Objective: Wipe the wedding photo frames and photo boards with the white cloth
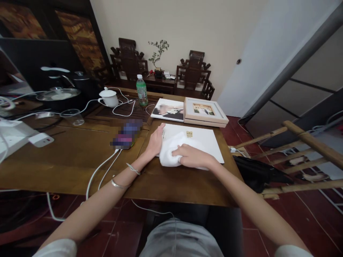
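The right hand [194, 156] has its fingers curled around a bunched, soft white cloth [169, 154] on a flat, white rectangular panel [213, 144], while the left hand [155, 141] lies extended, gripping nothing, at the panel's left edge. This looks like wiping; the next move seems to call for even pressure and a steady panel. Beneath is a glossy brown wooden table [150, 185], with dark carved wooden chairs [193, 73] beyond.

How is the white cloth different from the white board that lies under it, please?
The white cloth is soft and creased, while the white board is flat with straight edges. The cloth is bunched under the right hand; the board lies on the table, its left edge beside the left hand. Both are white.
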`<state>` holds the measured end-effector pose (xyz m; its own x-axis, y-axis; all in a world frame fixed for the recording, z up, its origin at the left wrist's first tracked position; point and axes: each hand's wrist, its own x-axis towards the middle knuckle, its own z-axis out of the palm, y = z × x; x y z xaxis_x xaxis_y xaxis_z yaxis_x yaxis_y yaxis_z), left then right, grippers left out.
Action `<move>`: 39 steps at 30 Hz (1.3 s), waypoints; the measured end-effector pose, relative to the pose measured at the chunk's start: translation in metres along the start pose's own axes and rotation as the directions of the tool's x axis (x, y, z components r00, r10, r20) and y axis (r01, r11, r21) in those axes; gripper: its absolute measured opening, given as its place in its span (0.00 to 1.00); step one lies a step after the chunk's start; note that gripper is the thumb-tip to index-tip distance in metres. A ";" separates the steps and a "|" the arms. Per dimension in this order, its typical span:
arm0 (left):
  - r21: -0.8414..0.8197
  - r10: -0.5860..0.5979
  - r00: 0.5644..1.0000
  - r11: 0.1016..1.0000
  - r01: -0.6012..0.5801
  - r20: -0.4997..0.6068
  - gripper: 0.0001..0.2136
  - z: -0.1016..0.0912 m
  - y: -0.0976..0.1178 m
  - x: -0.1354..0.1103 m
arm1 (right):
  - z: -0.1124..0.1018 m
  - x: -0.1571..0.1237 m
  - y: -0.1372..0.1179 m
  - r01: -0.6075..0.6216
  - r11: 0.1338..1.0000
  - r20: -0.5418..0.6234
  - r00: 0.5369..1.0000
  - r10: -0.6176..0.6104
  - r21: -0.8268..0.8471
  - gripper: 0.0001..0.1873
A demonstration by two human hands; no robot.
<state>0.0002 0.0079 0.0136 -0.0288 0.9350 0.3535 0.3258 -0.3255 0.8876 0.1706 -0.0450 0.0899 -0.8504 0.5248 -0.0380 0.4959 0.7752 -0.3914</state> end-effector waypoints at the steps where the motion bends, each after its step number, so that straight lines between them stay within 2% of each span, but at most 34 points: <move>1: 0.055 0.023 1.000 0.998 -0.024 0.017 0.29 0.001 0.002 -0.001 | -0.007 -0.006 -0.001 -0.022 0.999 0.038 0.999 0.021 0.026 0.12; 3: 0.177 0.093 0.993 0.979 -0.105 0.076 0.26 0.002 0.003 -0.003 | -0.019 -0.012 0.004 -0.098 0.994 0.086 0.992 0.094 0.040 0.13; 5: 0.287 0.129 0.978 0.942 -0.173 0.165 0.24 0.004 -0.001 -0.005 | -0.028 -0.013 0.015 -0.209 0.978 0.071 0.976 0.208 0.010 0.15; 9: 0.438 0.093 0.949 0.871 -0.224 0.301 0.22 0.005 -0.014 -0.005 | -0.032 0.001 0.049 -0.413 0.909 -0.121 0.907 0.404 -0.063 0.21; 12: 0.474 0.114 0.933 0.836 -0.276 0.342 0.21 0.005 -0.018 -0.006 | -0.028 0.023 0.069 -0.496 0.865 -0.264 0.847 0.461 -0.081 0.22; 15: 0.477 0.116 0.929 0.832 -0.284 0.350 0.21 0.003 -0.015 -0.006 | -0.022 0.053 0.075 -0.544 0.838 -0.340 0.797 0.499 -0.046 0.21; 17: 0.456 0.126 0.930 0.844 -0.283 0.345 0.20 0.001 -0.011 -0.005 | -0.019 0.072 0.074 -0.501 0.866 -0.348 0.811 0.470 0.001 0.21; 21: 0.436 0.155 0.950 0.860 -0.265 0.271 0.17 -0.002 -0.010 -0.005 | -0.023 0.090 0.067 -0.362 0.932 -0.290 0.889 0.354 0.028 0.20; 23: 0.473 0.144 0.972 0.854 -0.218 0.188 0.18 -0.003 -0.013 -0.007 | -0.029 0.079 0.069 -0.377 0.926 -0.269 0.892 0.362 -0.002 0.20; 25: 0.506 0.124 0.985 0.846 -0.169 0.121 0.20 -0.002 -0.017 -0.009 | -0.036 0.053 0.077 -0.445 0.896 -0.282 0.861 0.423 -0.013 0.21; 26: 0.512 0.115 0.987 0.845 -0.156 0.112 0.21 -0.001 -0.018 -0.010 | -0.038 0.035 0.083 -0.488 0.873 -0.308 0.831 0.463 -0.005 0.22; 29: 0.478 0.100 0.987 0.866 -0.149 0.126 0.23 0.000 -0.018 -0.009 | -0.034 -0.031 0.103 -0.636 0.772 -0.426 0.692 0.582 0.022 0.21; 31: 0.414 0.071 0.991 0.904 -0.110 0.110 0.24 -0.001 -0.017 -0.006 | -0.022 -0.072 0.111 -0.656 0.753 -0.473 0.648 0.598 0.053 0.18; 33: 0.308 0.001 0.998 0.951 -0.023 0.071 0.23 -0.002 -0.016 -0.002 | -0.007 -0.103 0.112 -0.607 0.790 -0.502 0.659 0.561 0.087 0.17; 36: 0.039 -0.139 0.990 0.990 0.138 0.019 0.22 -0.005 -0.013 0.003 | 0.014 -0.123 0.104 -0.513 0.850 -0.537 0.685 0.492 0.124 0.20; 39: -0.284 -0.289 0.957 0.916 0.283 0.022 0.23 -0.010 -0.005 0.007 | 0.026 -0.123 0.099 -0.462 0.870 -0.563 0.679 0.471 0.170 0.26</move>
<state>-0.0107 0.0147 0.0144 -0.1011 0.9920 0.0756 0.0218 -0.0738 0.9970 0.3198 -0.0421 0.0324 -0.2445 0.9195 0.3078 0.7947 0.3719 -0.4797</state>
